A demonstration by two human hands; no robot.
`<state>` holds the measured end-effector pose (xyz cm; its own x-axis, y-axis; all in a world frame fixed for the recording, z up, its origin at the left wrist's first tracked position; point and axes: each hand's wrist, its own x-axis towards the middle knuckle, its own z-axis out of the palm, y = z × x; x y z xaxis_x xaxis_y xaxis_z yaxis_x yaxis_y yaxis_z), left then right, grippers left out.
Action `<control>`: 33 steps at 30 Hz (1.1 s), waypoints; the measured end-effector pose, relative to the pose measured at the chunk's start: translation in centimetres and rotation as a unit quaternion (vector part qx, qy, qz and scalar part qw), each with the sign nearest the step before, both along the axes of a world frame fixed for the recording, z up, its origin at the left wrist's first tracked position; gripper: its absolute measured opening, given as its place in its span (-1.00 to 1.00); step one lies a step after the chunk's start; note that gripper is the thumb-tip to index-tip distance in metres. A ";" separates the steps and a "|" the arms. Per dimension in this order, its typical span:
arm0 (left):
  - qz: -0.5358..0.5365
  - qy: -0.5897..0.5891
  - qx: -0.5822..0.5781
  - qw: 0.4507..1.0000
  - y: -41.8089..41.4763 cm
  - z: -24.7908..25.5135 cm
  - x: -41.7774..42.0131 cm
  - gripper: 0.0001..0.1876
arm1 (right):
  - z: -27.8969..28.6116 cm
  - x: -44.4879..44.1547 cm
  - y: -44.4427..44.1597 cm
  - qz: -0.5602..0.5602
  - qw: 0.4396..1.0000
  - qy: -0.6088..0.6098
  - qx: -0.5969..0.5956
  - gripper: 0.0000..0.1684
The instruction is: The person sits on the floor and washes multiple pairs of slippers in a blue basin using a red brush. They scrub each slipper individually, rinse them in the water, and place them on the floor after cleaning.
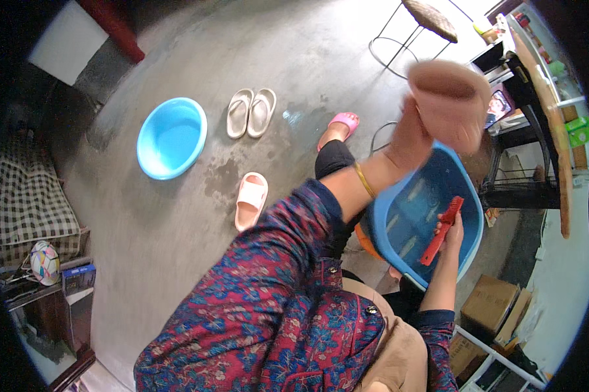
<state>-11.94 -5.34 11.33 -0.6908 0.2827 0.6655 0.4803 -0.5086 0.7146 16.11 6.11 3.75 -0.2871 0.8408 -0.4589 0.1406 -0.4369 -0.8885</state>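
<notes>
My left hand (407,137), with a gold bangle at the wrist, grips a pale pink shoe (454,117), probably a slipper. It is raised at the far rim of a blue plastic basin (407,220), with its dark opening showing; both are motion-blurred. Over the inside of the basin, my right hand (452,232) is closed around the handle of a red plastic scrubbing brush (441,232), bristles at its upper end. Something orange (368,242) shows beneath the basin's left side. The basin's contents are hard to make out.
On the concrete floor stand a light blue basin (172,139), a pair of beige flip-flops (251,112) and a single pale pink slipper (251,201). A wire-legged stool (429,19) is at the top. Cardboard boxes (490,304) and a black rack (522,191) stand at right.
</notes>
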 end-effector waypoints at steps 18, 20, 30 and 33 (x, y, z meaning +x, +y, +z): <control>0.221 -0.284 -0.686 0.633 -44.0 -28.5 -11.8 -0.68 | -1.6 0.5 0.0 0.030 0.989 -0.127 0.069 -0.58; 0.236 -0.316 -0.685 0.612 -44.8 -30.7 -9.5 -0.70 | -1.7 0.6 -0.1 0.027 0.987 -0.139 0.074 -0.59; 0.193 -0.599 -0.505 0.591 -45.7 -40.7 -8.4 -0.42 | -2.6 1.4 0.3 0.027 0.981 -0.164 0.099 -0.59; 0.156 -0.500 -0.655 0.545 -46.6 -41.6 -10.2 -0.59 | -2.8 1.5 0.3 0.016 0.978 -0.178 0.107 -0.58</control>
